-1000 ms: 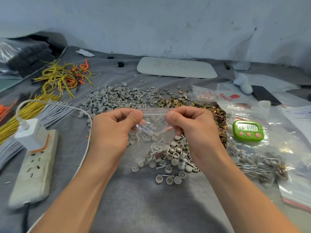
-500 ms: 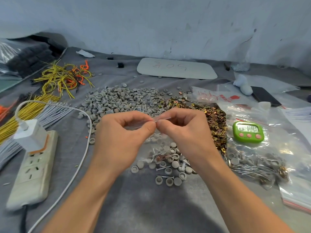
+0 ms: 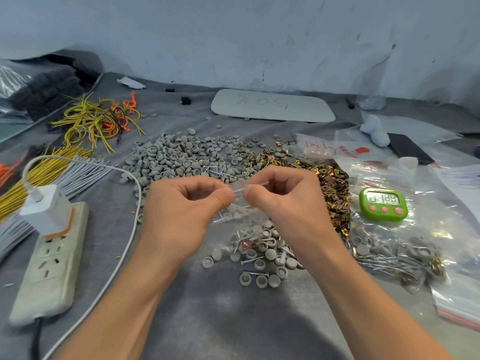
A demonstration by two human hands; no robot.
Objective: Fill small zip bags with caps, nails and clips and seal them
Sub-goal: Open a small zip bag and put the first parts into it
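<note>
I hold one small clear zip bag (image 3: 240, 213) over the bench (image 3: 233, 320), its zip strip pinched between thumb and forefinger of my left hand (image 3: 179, 211) and of my right hand (image 3: 288, 203), the two pinches almost touching. The fingers of both hands are curled in narrow on that strip. Whether anything is inside the bag I cannot tell. It hangs above one small heap (image 3: 262, 255) of grey caps, nails and one copper-coloured clip, with three caps in a row at the near edge.

Beyond my hands lie one broad pile of grey caps (image 3: 187, 159), too many to count, a scatter of nails (image 3: 220, 172) and one pile of gold clips (image 3: 335, 193). On the right sits one green timer (image 3: 381, 203) with three pink buttons, its digits too blurred to read, and nearer me filled bags (image 3: 397, 253). One pale board (image 3: 272, 105) at the back bears handwriting, upside down to me, with "50" legible. One plastic bag (image 3: 332, 149) carries red print I cannot read. On the left, one power strip (image 3: 49, 258) holds one white charger (image 3: 45, 206)
</note>
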